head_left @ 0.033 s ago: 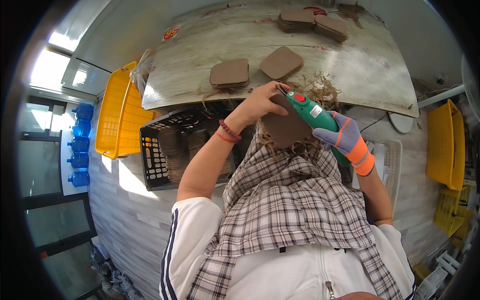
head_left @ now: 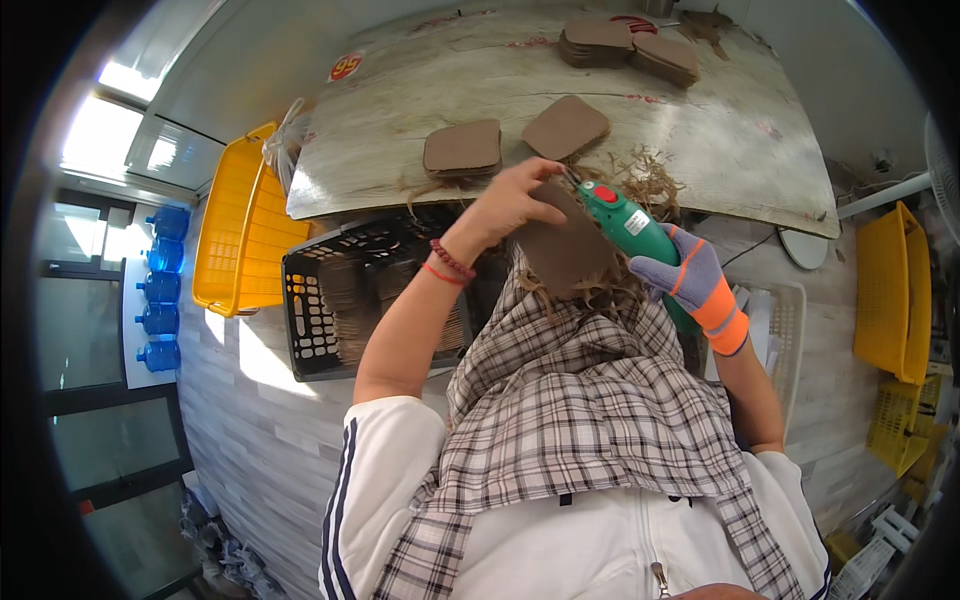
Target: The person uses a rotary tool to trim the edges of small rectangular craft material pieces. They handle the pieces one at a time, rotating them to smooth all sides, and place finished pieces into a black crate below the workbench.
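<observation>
My bare left hand (head_left: 508,208) grips a brown, flat sheet (head_left: 565,248) with a rounded edge, thumb on its face and fingers at its far edge. The sheet is held above my lap at the table's near edge. In its grey and orange glove, my right hand (head_left: 692,280) is wrapped round a green electric cutter (head_left: 632,222) with a red button. The cutter's narrow tip points up and left, close to my left fingertips. Thin brown trimmings (head_left: 600,296) hang below the sheet on my plaid apron (head_left: 590,400).
On the table (head_left: 390,90) are stacked brown sheets (head_left: 462,147), another brown sheet (head_left: 567,127), two far stacks (head_left: 597,42) and a pile of shavings (head_left: 645,178). A black crate (head_left: 302,305) holds more sheets. Yellow baskets (head_left: 240,235) stand left and right; a white basket (head_left: 793,320) is beside me.
My left hand has shifted slightly left, and the sheet has moved and turned a little with it. The cutter is almost where it was.
</observation>
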A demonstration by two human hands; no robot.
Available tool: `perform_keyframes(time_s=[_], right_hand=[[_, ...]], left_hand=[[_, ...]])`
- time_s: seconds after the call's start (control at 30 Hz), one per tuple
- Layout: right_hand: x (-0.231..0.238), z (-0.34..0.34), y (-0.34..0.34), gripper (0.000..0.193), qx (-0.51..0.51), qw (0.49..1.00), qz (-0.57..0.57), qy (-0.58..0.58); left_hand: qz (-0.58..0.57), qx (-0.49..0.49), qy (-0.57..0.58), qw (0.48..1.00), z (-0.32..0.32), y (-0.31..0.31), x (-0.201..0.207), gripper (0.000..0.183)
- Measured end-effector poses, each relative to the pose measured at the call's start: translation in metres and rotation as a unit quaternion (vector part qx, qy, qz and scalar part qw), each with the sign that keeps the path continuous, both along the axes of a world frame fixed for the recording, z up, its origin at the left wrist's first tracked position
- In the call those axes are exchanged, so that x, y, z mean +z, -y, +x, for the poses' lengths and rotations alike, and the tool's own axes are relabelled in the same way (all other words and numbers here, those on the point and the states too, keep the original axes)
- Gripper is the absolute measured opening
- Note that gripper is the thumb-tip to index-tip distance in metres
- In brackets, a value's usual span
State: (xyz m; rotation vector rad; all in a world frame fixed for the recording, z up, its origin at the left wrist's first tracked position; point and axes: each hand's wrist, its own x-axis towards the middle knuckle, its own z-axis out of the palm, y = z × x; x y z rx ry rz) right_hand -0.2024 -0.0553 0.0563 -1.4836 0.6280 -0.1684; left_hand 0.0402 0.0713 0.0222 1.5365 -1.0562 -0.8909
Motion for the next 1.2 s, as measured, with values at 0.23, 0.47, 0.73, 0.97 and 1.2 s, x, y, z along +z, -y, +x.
perform_keyframes(time_s=[0.23,0.47,0.73,0.97,1.2], right_hand=[[-0.006,-0.022,0.016,0.042,-0.019,0.995,-0.079,-0.053],[-0.026,-0.044,0.015,0.04,-0.077,0.994,-0.055,-0.054],[-0.033,-0.06,0.014,0.048,-0.112,0.991,-0.059,-0.041],[-0.038,-0.062,0.018,0.044,-0.123,0.988,-0.083,-0.034],[-0.017,-0.049,0.011,0.043,-0.167,0.983,-0.075,-0.01]], left_hand=[[0.005,0.307,-0.085,0.948,0.124,-0.028,0.0,0.041],[0.064,0.219,0.643,0.731,0.078,0.043,-0.031,0.055],[0.139,0.221,0.523,0.811,0.025,0.086,-0.038,0.051],[-0.013,0.3,-0.009,0.954,0.005,0.082,-0.025,0.04],[-0.264,0.249,-0.575,0.733,-0.056,0.083,0.005,0.036]])
